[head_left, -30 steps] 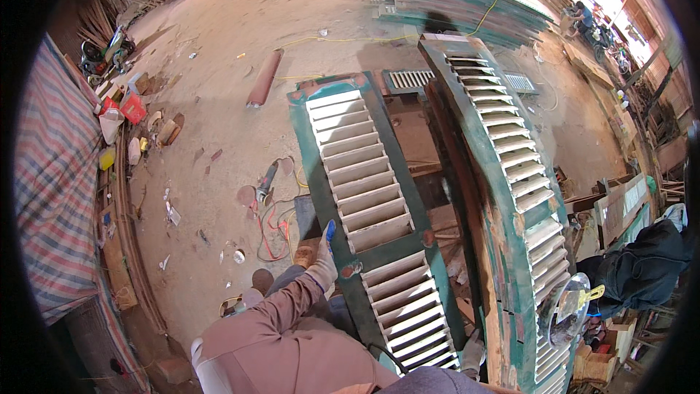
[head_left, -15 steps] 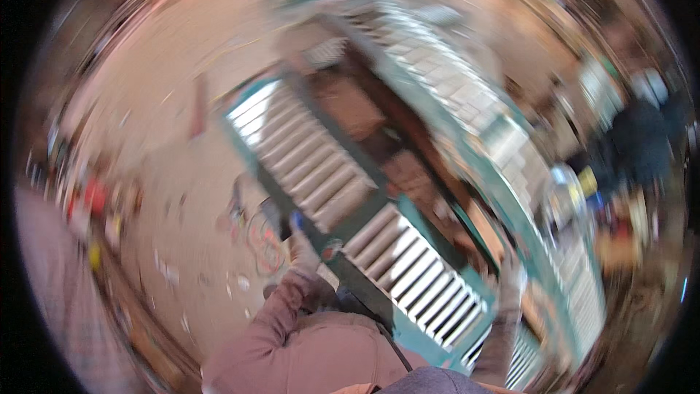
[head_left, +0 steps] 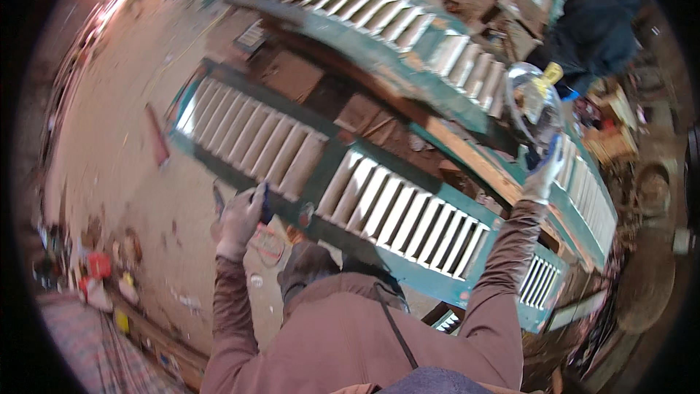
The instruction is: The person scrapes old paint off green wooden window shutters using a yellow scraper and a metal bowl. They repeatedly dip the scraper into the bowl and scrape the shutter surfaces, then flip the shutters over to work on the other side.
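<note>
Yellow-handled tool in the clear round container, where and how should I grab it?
Best gripped, I'd say, by the outer end of its yellow handle, pinched from above and the right with the right hand. That end juts past the far rim of the clear, round, plastic-looking container, so fingers could close around it; the tool's inner end is too blurred to judge.

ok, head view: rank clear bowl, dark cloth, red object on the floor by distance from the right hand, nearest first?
From the right hand:
1. Clear bowl: right at the fingertips, just above the hand in the picture.
2. Dark cloth: beyond the bowl, upper right.
3. Red object: on the floor, far left, across the shutter.
</note>
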`<state>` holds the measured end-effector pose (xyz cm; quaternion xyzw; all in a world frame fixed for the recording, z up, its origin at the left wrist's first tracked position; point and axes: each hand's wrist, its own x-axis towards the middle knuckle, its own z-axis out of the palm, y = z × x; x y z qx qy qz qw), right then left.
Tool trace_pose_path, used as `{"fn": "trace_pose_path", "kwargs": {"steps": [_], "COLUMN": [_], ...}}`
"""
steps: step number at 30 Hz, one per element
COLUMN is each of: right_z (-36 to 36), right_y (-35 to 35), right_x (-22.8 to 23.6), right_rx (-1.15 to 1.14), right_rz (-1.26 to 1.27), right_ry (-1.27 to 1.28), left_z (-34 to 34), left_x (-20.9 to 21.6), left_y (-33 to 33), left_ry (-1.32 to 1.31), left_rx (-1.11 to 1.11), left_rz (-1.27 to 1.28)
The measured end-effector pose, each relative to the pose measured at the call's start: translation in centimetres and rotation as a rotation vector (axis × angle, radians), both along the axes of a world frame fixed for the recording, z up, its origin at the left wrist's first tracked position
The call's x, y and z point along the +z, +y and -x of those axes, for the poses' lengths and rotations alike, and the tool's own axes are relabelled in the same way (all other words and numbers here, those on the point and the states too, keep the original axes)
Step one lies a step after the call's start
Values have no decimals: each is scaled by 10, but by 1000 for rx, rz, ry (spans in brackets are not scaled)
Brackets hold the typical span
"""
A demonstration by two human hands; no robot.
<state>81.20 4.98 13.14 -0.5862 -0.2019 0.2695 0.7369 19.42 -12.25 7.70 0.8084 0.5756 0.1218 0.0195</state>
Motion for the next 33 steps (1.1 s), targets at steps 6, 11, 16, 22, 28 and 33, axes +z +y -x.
{"fn": "trace_pose_path", "kwargs": {"steps": [6, 11, 16, 22, 28, 33], "right_z": [-190, -89, 42, 259, 382, 491], "right_y": [23, -79, -191, -229, -204, -212], "right_x": [-96, -59, -65, -69, -80, 0], "right_rx": [314, 382, 577, 869, 908, 774], "right_rz": [115, 178, 295, 581, 625, 540], "right_ry": [178, 75, 0, -374, -331, -1476], "left_z": [-71, -74, -51, 19, 85, 83], "left_x": [15, -38, -19, -15, -20, -39], "left_y": [-23, -81, -38, -12, -11, -28], "left_ry": [-567, -631, -1503, -1992, -2080, -1953], "left_rx": [344, -151, -155, 6, 135, -33], "left_rz": [580, 408, 1143, 1654, 1546, 1179]}}
